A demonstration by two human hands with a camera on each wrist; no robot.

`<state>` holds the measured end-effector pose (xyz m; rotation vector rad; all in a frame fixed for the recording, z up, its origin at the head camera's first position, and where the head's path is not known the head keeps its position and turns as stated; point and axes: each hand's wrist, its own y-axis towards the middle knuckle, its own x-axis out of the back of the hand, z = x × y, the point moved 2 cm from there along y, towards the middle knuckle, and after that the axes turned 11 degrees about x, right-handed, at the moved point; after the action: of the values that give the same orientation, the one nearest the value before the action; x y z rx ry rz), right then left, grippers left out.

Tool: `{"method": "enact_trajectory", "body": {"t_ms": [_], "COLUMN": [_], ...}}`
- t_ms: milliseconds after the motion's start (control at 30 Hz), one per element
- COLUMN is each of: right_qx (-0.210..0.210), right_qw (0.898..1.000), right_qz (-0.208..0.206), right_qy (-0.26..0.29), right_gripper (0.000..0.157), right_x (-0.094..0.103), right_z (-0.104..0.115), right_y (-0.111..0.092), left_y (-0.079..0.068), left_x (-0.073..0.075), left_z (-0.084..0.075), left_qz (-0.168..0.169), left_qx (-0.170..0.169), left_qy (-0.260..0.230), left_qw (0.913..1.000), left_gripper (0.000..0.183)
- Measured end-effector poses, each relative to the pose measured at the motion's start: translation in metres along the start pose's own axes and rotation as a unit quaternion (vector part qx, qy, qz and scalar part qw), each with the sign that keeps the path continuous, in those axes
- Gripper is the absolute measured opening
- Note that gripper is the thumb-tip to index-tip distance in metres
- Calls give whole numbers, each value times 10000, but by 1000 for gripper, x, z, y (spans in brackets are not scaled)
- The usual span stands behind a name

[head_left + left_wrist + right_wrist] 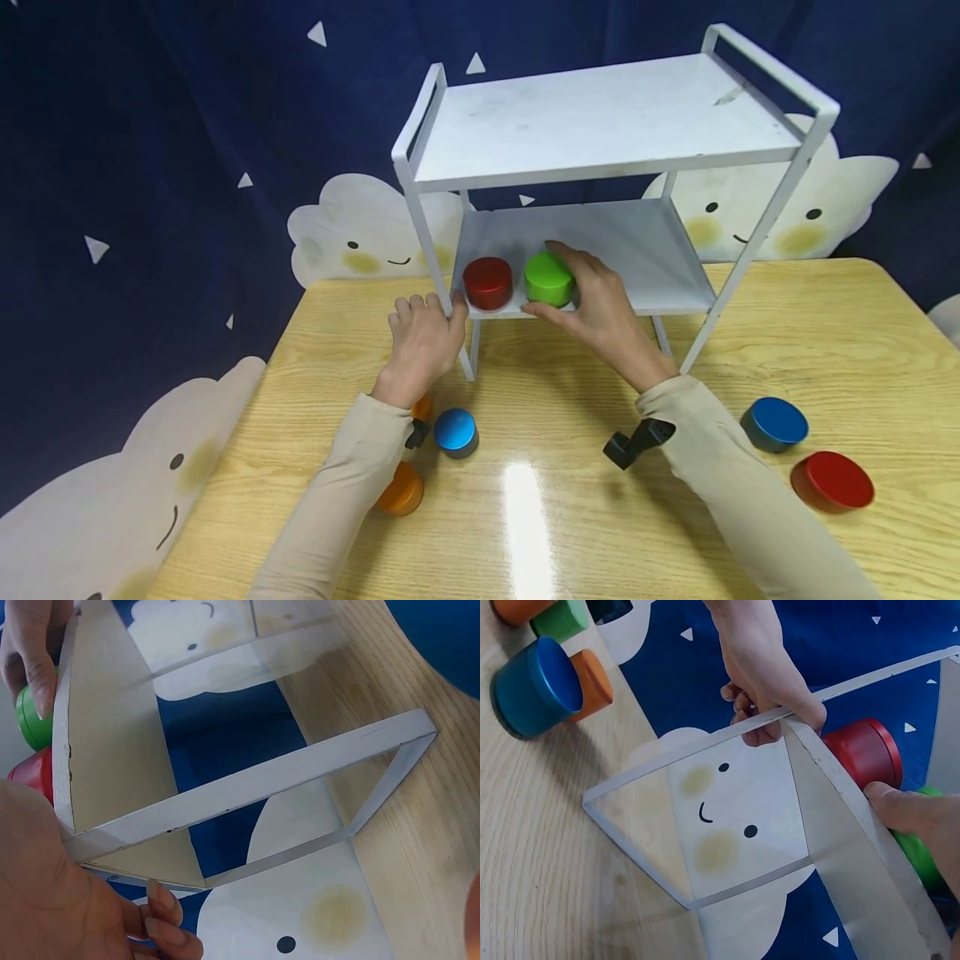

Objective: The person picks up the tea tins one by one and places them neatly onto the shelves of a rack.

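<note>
A white two-tier rack (600,117) stands on the table. My left hand (427,337) grips its left front leg at the lower shelf's corner, the thumb at the shelf edge. On the lower shelf (637,250), a round green tin (548,279) sits near the front edge. My right hand (603,312) holds this tin from the right, thumb in front and fingers behind. A round red tin (488,283) is just left of the green one, with a small gap between them. In the left wrist view, the green tin (34,720) is partly hidden by the shelf and right hand.
On the wooden table (337,350), a light-blue tin (457,432) and orange tins (401,490) lie around my left forearm. The right wrist view also shows a green tin (561,619) there. Right of my right forearm are a blue tin (775,423) and a red tin (832,481).
</note>
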<state>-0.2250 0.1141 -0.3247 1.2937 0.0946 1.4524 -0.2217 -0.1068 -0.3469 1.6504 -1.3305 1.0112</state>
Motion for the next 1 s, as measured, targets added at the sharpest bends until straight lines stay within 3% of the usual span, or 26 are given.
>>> {"method": "enact_trajectory", "body": {"t_ms": [1000], "right_qx": [-345], "right_qw": [9989], "right_qz": [322], "right_qy": [56], "right_gripper": [90], "right_x": [1], "right_z": [-1], "right_y": [1], "left_y": [0], "left_x": [0], "left_z": [-1], "left_qz": [-57], "left_qx": [-15], "left_qy": [31], "left_qw": [10000], "left_gripper": [53]}}
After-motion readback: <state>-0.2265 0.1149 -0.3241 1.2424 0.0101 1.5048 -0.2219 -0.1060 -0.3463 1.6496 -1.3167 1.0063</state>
